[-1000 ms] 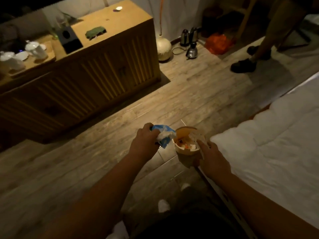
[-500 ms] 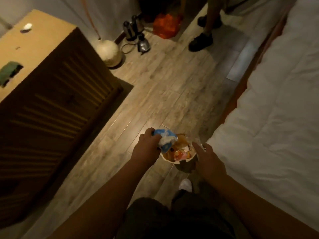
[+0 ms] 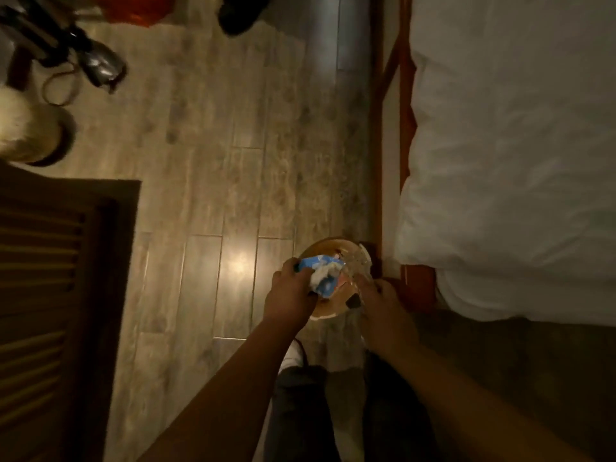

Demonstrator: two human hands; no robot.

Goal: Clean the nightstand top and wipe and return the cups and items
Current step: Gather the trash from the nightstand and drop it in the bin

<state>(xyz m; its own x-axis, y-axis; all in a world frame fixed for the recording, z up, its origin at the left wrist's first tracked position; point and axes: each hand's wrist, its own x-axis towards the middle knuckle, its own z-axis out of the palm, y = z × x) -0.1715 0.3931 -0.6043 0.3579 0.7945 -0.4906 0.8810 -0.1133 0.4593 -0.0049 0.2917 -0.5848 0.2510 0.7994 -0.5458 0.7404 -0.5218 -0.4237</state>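
Note:
My left hand (image 3: 290,298) grips a crumpled blue and white wad (image 3: 321,278), cloth or wrapper, I cannot tell which. It hovers over a round tan bin (image 3: 316,250) that stands by the bed corner with scraps inside. My right hand (image 3: 383,308) pinches a clear, glass-like item (image 3: 360,265) at the bin's right rim. The two hands are close together above the bin. The nightstand top and the cups are out of view.
A bed with a white duvet (image 3: 500,161) and a reddish wooden frame (image 3: 401,128) fills the right. A dark slatted cabinet (image 3: 50,295) stands at left. A kettle (image 3: 100,65), a round pale vase (image 3: 23,135), an orange bag (image 3: 133,11) and another person's shoe (image 3: 236,15) lie ahead.
The view has swung right and down, so the cabinet top with its cups has left the frame. Both hands have stayed together over the bin, which now sits beside the bed corner.

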